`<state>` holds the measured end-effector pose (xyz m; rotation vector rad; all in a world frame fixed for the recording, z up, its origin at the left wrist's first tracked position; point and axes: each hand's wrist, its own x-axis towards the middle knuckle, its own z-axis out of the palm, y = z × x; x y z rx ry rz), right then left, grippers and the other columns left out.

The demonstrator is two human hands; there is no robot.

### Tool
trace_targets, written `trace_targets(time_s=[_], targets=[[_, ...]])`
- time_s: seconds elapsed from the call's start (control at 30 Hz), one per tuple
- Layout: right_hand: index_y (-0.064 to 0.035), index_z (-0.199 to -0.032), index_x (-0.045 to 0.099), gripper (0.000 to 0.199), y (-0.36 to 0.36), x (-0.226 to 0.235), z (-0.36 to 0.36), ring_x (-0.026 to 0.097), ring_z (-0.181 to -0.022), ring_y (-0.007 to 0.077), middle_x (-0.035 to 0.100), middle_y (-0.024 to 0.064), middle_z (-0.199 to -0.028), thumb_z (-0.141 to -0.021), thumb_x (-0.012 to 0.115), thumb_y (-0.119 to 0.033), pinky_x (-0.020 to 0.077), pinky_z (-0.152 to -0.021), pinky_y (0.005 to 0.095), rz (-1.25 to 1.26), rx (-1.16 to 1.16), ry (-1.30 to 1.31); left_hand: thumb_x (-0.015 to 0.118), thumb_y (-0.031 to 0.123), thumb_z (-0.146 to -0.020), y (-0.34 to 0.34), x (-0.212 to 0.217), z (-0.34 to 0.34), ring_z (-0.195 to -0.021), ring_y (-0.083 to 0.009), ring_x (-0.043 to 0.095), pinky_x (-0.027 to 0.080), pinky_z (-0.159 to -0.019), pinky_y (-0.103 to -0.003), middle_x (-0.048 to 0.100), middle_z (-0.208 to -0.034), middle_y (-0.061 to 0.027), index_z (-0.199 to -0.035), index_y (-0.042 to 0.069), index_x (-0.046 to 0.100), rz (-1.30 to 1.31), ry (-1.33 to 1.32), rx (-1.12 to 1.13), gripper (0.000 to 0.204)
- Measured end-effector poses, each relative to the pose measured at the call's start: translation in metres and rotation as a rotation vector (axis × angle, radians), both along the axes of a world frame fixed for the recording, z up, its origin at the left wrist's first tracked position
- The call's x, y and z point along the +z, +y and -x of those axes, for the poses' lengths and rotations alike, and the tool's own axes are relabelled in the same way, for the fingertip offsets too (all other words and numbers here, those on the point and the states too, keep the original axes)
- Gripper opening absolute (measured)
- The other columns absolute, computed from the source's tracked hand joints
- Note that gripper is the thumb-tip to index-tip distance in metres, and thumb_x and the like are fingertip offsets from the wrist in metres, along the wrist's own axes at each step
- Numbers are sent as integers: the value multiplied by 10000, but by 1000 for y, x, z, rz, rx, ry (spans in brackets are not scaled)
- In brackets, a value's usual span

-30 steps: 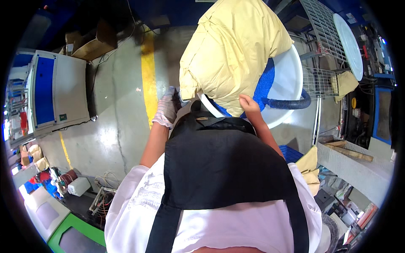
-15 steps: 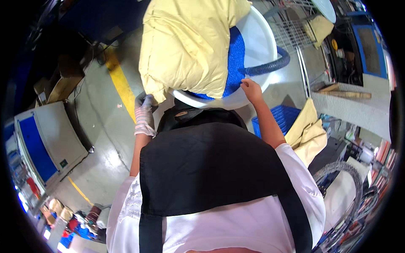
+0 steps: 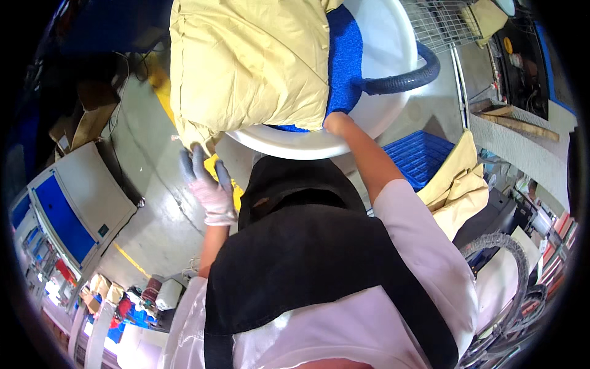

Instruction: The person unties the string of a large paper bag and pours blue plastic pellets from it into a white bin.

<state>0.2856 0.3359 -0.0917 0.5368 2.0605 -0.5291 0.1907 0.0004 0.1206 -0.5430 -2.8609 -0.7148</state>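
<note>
- Head view: large pale-yellow cushion (image 3: 249, 64) lies across a round white tub (image 3: 381, 49) with a blue pad (image 3: 344, 61) inside; cushion overhangs the tub's left rim.
- Left hand (image 3: 206, 181), in a translucent glove, fingers curled, pinching the cushion's lower left corner.
- Right hand (image 3: 337, 120), bare, at the tub's near rim under the cushion edge; fingers hidden, grip cannot be told.
- Dark corrugated hose (image 3: 405, 77) curves over the tub's right side.
- Blue crate (image 3: 421, 157) on the floor, just right of the right forearm.
</note>
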Motion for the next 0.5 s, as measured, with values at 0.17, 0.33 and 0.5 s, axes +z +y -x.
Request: trace_targets(time_s=[0.17, 0.33, 0.5], targets=[[-157, -1049, 657, 416, -11, -3, 19, 572, -1037, 285, 615, 125, -1102, -668, 740, -303, 422, -889, 437, -114, -152, -163, 601, 109, -788, -16, -32, -62, -1227, -417, 363, 346, -975, -460, 348, -1335, -258, -1257, 53, 436, 11, -187, 53, 501], [-88, -1127, 609, 486, -6, -59, 10, 526, -1130, 299, 570, 118, -1202, -695, 689, -297, 343, -966, 476, -148, -263, -205, 602, 63, -761, -17, -51, -99, -1223, -425, 365, 358, -971, -457, 336, -1348, -254, -1260, 70, 434, -35, -267, 228, 527], [-85, -1157, 585, 472, 11, -68, 11, 535, -1125, 234, 561, 96, -1220, -727, 652, -268, 376, -957, 384, -52, -122, -322, 589, 58, -763, -13, -59, -117, -1240, -407, 359, 348, -989, -433, 336, -1354, -250, -1235, 65, 468, -109, -318, 346, 487]])
